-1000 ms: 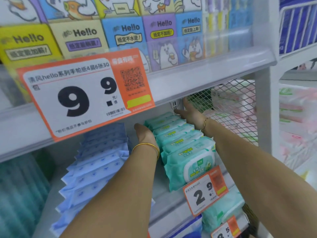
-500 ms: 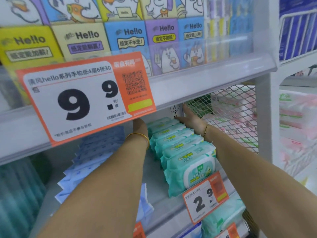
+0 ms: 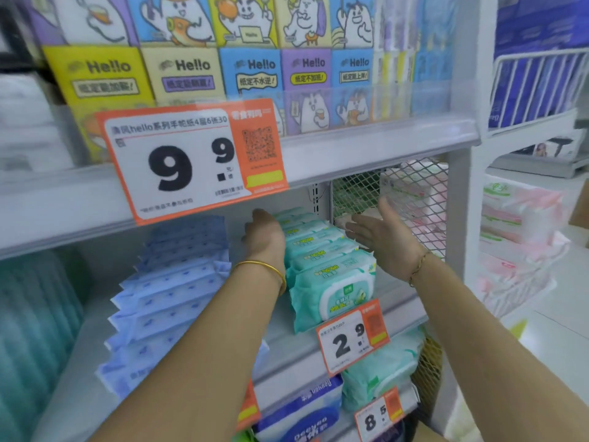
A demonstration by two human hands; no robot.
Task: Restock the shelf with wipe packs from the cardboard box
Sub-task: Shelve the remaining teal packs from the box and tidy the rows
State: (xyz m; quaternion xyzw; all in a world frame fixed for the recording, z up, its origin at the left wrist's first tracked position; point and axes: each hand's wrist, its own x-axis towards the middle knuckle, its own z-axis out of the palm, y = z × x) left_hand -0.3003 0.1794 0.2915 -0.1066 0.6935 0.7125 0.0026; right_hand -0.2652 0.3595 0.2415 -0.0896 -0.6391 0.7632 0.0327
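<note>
On the grey metal shelf (image 3: pixel 395 301), the row of mint-green plastic wipe packs (image 3: pixel 322 266) stands on edge between my hands. My left hand (image 3: pixel 266 237) rests against the row's left side, fingers loosely bent and holding nothing; my right hand (image 3: pixel 382 237) hovers beside it, fingers straight, empty.

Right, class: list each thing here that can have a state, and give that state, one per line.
Left hand: open, resting against the green packs' left side.
Right hand: open, off the packs.
Green packs: upright, in one row.
Blue packs: leaning in a row.

Wipe packs (image 3: pixel 331 282) in a front-to-back row on shelf (image 3: pixel 401 301), beside mesh panel (image 3: pixel 414 199).
</note>
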